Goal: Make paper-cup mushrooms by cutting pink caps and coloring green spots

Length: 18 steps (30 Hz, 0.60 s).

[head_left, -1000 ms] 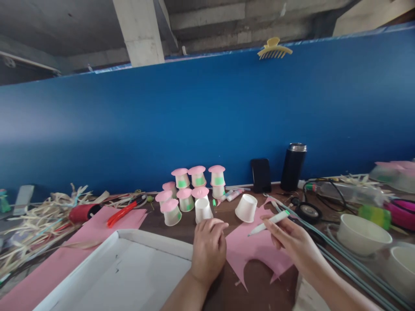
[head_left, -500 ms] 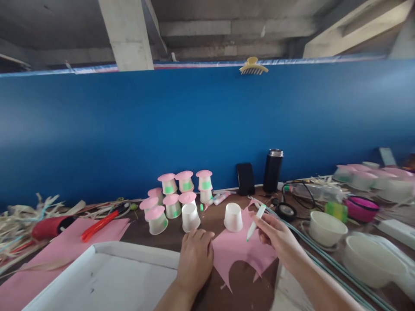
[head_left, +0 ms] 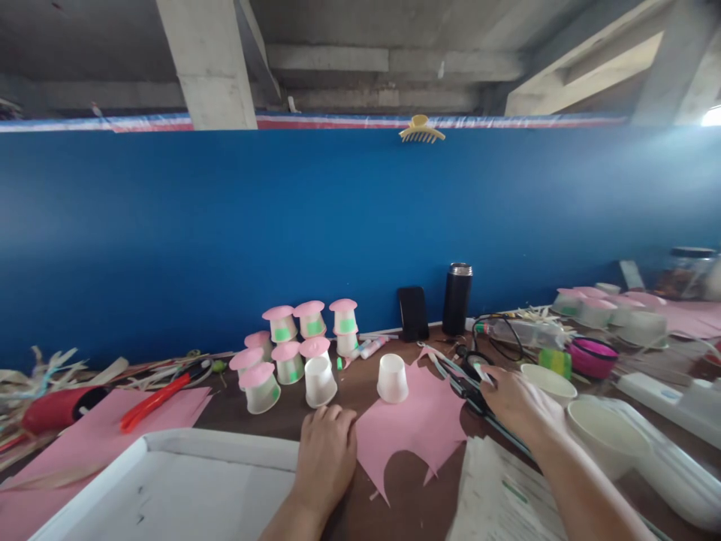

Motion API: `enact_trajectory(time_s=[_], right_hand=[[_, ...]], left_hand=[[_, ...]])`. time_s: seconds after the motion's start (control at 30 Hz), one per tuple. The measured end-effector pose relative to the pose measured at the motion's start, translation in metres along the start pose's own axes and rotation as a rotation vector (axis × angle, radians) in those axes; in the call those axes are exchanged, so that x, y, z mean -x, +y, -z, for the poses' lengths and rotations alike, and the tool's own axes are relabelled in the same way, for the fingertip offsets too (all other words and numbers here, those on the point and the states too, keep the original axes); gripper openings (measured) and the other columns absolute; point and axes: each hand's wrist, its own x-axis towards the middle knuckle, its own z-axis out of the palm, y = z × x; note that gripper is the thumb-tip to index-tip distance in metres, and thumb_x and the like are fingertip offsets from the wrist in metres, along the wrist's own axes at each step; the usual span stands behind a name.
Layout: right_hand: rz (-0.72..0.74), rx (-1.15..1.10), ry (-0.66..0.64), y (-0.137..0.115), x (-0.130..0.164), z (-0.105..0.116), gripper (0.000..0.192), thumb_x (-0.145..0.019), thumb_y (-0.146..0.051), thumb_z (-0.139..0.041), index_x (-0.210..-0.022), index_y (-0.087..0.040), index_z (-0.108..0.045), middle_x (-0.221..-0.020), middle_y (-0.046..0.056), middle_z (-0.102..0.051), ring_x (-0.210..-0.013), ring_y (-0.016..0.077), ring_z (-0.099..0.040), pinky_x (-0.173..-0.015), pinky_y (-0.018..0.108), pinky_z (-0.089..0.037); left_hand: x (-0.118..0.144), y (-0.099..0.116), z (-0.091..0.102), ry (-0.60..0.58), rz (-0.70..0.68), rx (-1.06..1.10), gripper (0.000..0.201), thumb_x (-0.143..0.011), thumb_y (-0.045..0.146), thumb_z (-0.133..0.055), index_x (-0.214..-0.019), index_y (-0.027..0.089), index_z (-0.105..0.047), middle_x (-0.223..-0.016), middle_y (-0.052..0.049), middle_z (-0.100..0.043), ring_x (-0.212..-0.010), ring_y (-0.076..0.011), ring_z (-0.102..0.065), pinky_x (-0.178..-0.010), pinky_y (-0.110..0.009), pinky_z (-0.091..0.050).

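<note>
My left hand (head_left: 325, 457) rests on the brown table with its fingers curled and nothing in it, between the white tray (head_left: 225, 443) and a cut pink paper sheet (head_left: 420, 421). My right hand (head_left: 515, 397) is out to the right and grips a white marker with a green tip (head_left: 482, 371). It hovers over black-handled scissors (head_left: 463, 382). Two plain white cups stand upside down, one (head_left: 393, 378) at the paper's far edge and one (head_left: 320, 381) just beyond my left hand.
Several pink-topped cups (head_left: 293, 338) are stacked by the blue wall. A black flask (head_left: 457, 299) and a phone (head_left: 413, 313) stand behind. White bowls (head_left: 605, 439) and cables crowd the right. Red cutters (head_left: 152, 397) lie on pink paper at left. Printed sheets (head_left: 499, 496) lie near me.
My right hand has carried the marker off the pink sheet to the right, over the scissors. My left hand has stayed put. The view has turned right and up.
</note>
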Motion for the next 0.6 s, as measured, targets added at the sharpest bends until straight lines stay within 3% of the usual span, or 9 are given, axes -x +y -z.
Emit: enact_trajectory(time_s=[0.23,0.4,0.6], right_hand=[[0.035,0.12,-0.034,-0.011,0.011,-0.005,0.047,-0.079,-0.019,-0.042,-0.119,-0.033,-0.063,-0.11,0.015,-0.063,-0.096,0.0347,-0.062,-0.065,0.039,-0.043],[0.047,0.145,-0.11,-0.018,0.013,-0.011,0.038,-0.08,-0.023,-0.044,-0.107,-0.036,-0.068,-0.111,0.009,-0.064,-0.088,0.0294,-0.066,-0.06,0.034,-0.042],[0.028,0.169,-0.135,-0.02,0.014,-0.011,0.038,-0.08,-0.023,-0.044,-0.111,-0.032,-0.064,-0.108,0.011,-0.068,-0.087,0.0312,-0.067,-0.059,0.035,-0.042]], left_hand=[[0.001,0.0,0.002,-0.021,0.001,-0.021,0.025,-0.088,0.02,-0.043,-0.092,0.025,-0.067,-0.087,-0.004,-0.064,-0.092,-0.0216,-0.055,-0.08,-0.036,-0.033],[0.002,0.0,0.002,-0.054,0.014,-0.033,0.024,-0.088,0.022,-0.043,-0.092,0.026,-0.066,-0.087,-0.003,-0.063,-0.091,-0.0205,-0.054,-0.078,-0.034,-0.032],[0.002,-0.002,0.001,-0.046,0.021,-0.047,0.022,-0.088,0.025,-0.044,-0.09,0.026,-0.066,-0.086,-0.002,-0.063,-0.091,-0.0207,-0.053,-0.078,-0.034,-0.031]])
